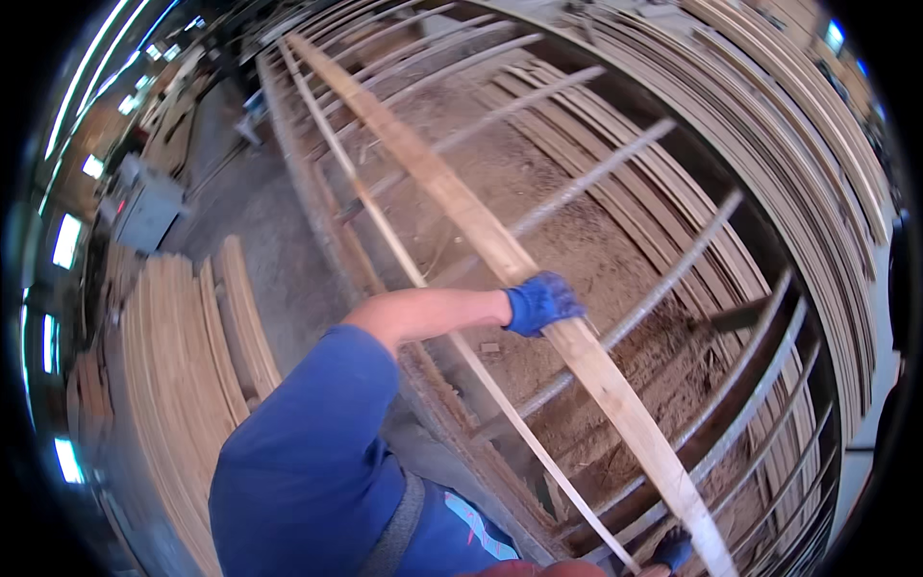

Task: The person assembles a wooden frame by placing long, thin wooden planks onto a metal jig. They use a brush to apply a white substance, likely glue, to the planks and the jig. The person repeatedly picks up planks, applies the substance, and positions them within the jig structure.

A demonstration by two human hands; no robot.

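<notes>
A long, pale wooden board (461, 207) runs slantwise across a rack of metal rollers, from the far left to the near right. My left hand (543, 303), in a blue glove, is closed over the board near its middle, with the arm reaching across from the left. Low in the picture, my right hand (673, 548) in a dark blue glove is at the board's left edge near its close end. It looks curled against the board, though its fingers are partly hidden. A thin wooden strip (495, 394) lies to the left of the board, roughly alongside it.
Metal rollers (687, 252) span the rack, whose rusty side rail (332, 226) passes close to me. Sawdust (586, 236) and scraps cover the ground below. Stacked boards (173, 351) lie at left, with more long lumber (769, 115) at right. A grey cabinet (149, 207) stands far left.
</notes>
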